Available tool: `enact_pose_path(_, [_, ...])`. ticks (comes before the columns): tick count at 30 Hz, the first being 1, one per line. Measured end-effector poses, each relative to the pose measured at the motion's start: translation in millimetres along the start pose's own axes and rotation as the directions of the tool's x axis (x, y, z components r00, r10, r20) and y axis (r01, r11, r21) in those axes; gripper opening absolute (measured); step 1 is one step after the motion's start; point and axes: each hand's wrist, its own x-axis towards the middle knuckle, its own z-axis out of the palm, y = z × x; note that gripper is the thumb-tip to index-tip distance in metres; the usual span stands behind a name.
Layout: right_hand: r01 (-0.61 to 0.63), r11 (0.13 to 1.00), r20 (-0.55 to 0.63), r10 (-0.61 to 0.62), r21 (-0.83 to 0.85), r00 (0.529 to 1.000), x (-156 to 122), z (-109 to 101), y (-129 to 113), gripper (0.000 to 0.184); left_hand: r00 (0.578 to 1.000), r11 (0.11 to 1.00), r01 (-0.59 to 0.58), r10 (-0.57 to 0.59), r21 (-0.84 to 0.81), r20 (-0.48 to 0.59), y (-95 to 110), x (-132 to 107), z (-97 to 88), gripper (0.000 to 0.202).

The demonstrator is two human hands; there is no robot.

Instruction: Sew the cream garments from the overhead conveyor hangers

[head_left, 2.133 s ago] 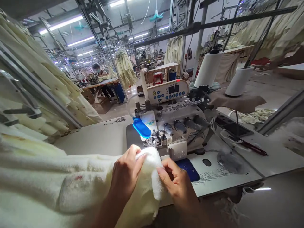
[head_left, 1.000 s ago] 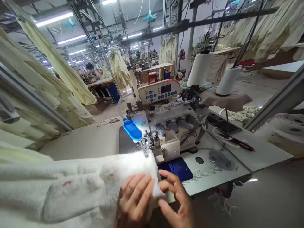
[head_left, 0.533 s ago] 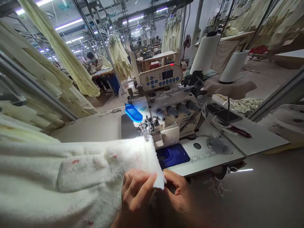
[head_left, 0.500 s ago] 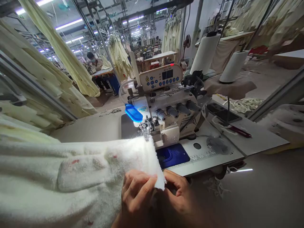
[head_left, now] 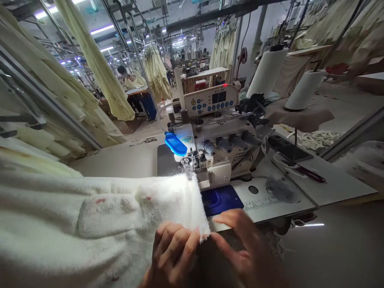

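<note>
The fabric [head_left: 120,208] is lying across the table [head_left: 120,162], its right edge reaching up to the presser foot [head_left: 188,168] of the machine [head_left: 222,152]. The left hand [head_left: 172,254] is gripping the fabric's near corner, fingers curled over its edge. The right hand [head_left: 243,244] is hovering just beside that corner, blurred, fingers spread and holding nothing. Two thread cones [head_left: 265,74] are standing behind the machine.

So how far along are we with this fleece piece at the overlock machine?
Done: the fleece piece lies across the table, its right edge reaching the presser foot of the overlock machine. In hand: the left hand pinches the near corner; the right hand, open and blurred, hovers beside it. Left: that edge looks raw, with no stitching visible.
</note>
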Motion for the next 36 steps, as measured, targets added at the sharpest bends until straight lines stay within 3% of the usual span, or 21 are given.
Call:
enact_pose_path(1, [0.07,0.991,-0.053,-0.076,-0.111,0.996,2,-1,4,0.021,1.0,1.0,0.0,0.0,0.0,0.0,0,1,0.6,0.021])
enact_pose_path(3, [0.208,0.954,-0.027,-0.218,-0.216,0.975,6,-2,9,0.023,1.0,1.0,0.01,-0.01,-0.012,-0.011,-2,6,1.8,0.02])
enact_pose_path(6, [0.353,0.928,0.087,-0.345,-0.115,0.935,12,0,10,0.013,0.996,0.993,0.087,-0.085,-0.084,0.035,-11,18,-0.2,0.016])
enact_pose_path(9, [0.359,0.931,0.039,-0.357,-0.068,0.933,14,2,11,0.011,0.957,0.98,0.198,-0.195,0.006,0.214,-25,27,-5.0,0.059])
enact_pose_path(11, [0.376,0.922,0.016,-0.376,-0.088,0.926,12,1,12,0.01,0.954,0.985,0.156,-0.17,0.075,0.248,-29,27,-4.7,0.077])
enact_pose_path(13, [0.378,0.918,0.023,-0.378,-0.12,0.925,11,-1,13,0.01,0.978,0.994,0.017,-0.04,0.112,0.203,-27,21,-0.3,0.065])
enact_pose_path(16, [0.385,0.906,0.059,-0.381,-0.174,0.923,13,-4,14,0.012,0.979,0.97,-0.131,0.094,0.205,0.182,-24,10,8.8,0.036])
enact_pose_path(22, [0.351,0.922,-0.031,-0.36,-0.162,0.932,28,3,18,0.015,0.986,0.978,-0.081,0.05,0.194,0.16,-35,11,12.3,0.04])
enact_pose_path(27, [0.366,0.921,-0.122,-0.381,-0.133,0.916,44,10,28,0.015,0.974,0.979,-0.043,-0.003,0.198,0.227,-45,26,9.1,0.049])
enact_pose_path(36, [0.361,0.901,-0.087,-0.39,-0.242,0.917,70,15,44,0.013,0.911,0.965,0.017,-0.123,0.26,0.395,-67,41,8.5,0.053])
